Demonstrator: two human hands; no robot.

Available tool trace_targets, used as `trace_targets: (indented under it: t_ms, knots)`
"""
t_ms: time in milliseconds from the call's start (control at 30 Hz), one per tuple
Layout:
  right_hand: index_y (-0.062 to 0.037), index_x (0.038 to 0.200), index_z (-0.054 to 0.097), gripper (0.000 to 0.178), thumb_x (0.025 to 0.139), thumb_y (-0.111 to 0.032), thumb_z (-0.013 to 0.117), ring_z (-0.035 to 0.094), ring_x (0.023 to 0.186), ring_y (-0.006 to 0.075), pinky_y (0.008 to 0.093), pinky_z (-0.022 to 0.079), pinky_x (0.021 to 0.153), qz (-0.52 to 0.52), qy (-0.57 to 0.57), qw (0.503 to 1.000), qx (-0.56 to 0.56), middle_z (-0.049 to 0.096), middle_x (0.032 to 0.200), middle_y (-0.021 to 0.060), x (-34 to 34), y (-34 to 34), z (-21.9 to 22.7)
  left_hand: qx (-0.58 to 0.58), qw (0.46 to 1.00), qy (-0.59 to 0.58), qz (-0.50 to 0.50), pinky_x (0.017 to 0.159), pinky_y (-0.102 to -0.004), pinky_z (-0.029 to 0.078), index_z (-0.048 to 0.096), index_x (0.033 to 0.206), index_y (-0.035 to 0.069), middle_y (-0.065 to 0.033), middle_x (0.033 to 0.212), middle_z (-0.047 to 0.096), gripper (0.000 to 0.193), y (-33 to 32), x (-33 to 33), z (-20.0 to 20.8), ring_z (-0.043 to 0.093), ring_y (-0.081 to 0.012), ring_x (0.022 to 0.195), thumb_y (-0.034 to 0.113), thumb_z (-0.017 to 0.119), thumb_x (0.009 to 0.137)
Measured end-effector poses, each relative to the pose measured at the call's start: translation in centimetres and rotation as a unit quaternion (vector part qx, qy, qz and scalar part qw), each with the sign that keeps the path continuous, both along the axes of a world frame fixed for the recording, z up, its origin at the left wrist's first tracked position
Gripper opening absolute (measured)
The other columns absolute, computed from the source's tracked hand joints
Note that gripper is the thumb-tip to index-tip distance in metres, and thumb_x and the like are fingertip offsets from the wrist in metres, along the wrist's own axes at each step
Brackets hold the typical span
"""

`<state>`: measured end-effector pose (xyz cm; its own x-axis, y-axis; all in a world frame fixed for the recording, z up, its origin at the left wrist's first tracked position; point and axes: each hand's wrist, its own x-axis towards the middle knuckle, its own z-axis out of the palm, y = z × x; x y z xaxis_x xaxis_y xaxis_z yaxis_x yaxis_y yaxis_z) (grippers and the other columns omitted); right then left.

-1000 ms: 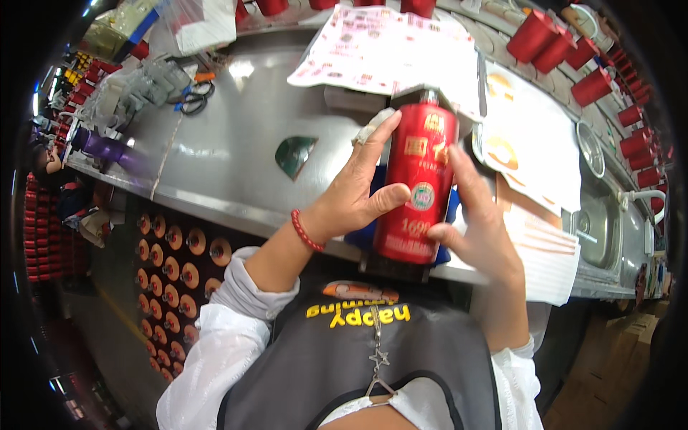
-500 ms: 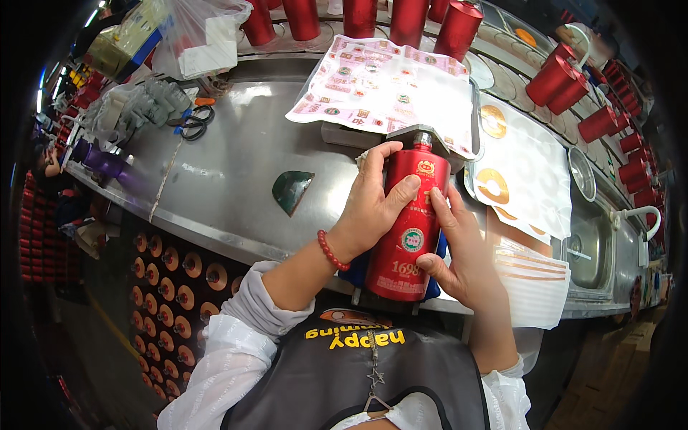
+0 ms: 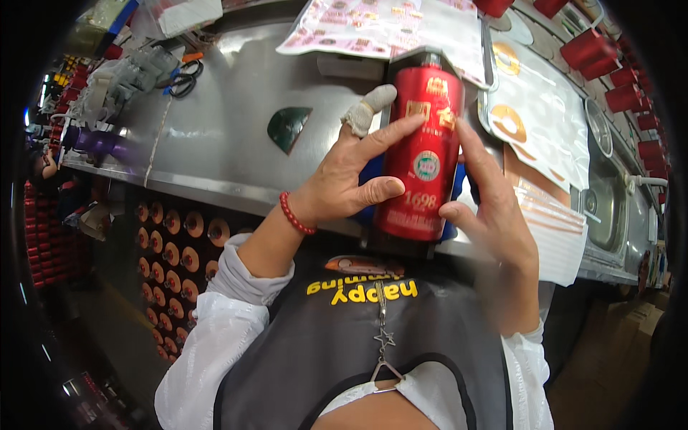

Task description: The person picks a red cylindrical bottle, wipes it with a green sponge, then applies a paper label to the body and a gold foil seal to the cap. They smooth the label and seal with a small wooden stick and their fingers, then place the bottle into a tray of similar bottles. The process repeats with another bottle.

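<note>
Both hands hold the red cylindrical bottle (image 3: 423,154) from its two sides: the left hand (image 3: 344,183) presses fingers and thumb on its label, with a bandaged fingertip (image 3: 365,107) near the top, and the right hand (image 3: 494,215) wraps the other side. The bottle lies over the near edge of the steel table (image 3: 215,136), cap at 12 o'clock; its content is not visible. Against one second ago, it fills more of the view, and the sticker sheets (image 3: 387,25) sit nearer the top edge.
</note>
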<state>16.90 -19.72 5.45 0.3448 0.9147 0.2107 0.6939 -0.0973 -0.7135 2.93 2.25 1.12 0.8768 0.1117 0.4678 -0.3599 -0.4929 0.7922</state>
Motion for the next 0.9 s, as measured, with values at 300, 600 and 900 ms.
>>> trace_targets:
  t_ms: [300, 600, 900]
  knots:
    - [-0.0092, 0.159, 0.026, 0.114, 0.071, -0.053, 0.083, 0.046, 0.137, 0.0394, 0.0447, 0.042, 0.11, 0.031, 0.042, 0.998, 0.021, 0.041, 0.151, 0.0274, 0.2, 0.2, -0.8, 0.058, 0.997, 0.028, -0.028, 0.122, -0.0498, 0.011, 0.032, 0.158, 0.009, -0.0238, 0.165, 0.012, 0.103, 0.0, -0.5, -0.8, 0.01, -0.0386, 0.154, 0.068, 0.069, 0.081]
    - [-0.0062, 0.157, 0.03, 0.105, 0.075, -0.04, 0.086, 0.061, 0.119, 0.0236, 0.0341, 0.054, 0.091, -0.036, 0.003, 0.999, 0.021, 0.057, 0.139, 0.0198, 0.6, -0.6, 0.6, 0.075, 0.996, 0.029, -0.042, 0.122, -0.0524, 0.016, 0.026, 0.16, 0.019, -0.0291, 0.163, 0.011, 0.106, 0.5, -0.4, -0.1, 0.01, -0.0452, 0.151, 0.067, 0.074, 0.078]
    - [-0.0057, 0.09, 0.062, 0.013, 0.086, -0.015, 0.071, 0.067, 0.069, 0.0305, 0.0424, 0.052, 0.062, -0.004, -0.163, 0.985, -0.06, 0.065, 0.076, 0.0131, 5.0, 9.3, 7.1, 0.021, 0.995, 0.099, -0.01, 0.122, -0.0438, 0.019, 0.023, 0.157, 0.0, -0.0234, 0.161, 0.026, 0.091, 1.3, -1.6, 0.3, 0.023, -0.0363, 0.151, 0.058, 0.057, 0.096]
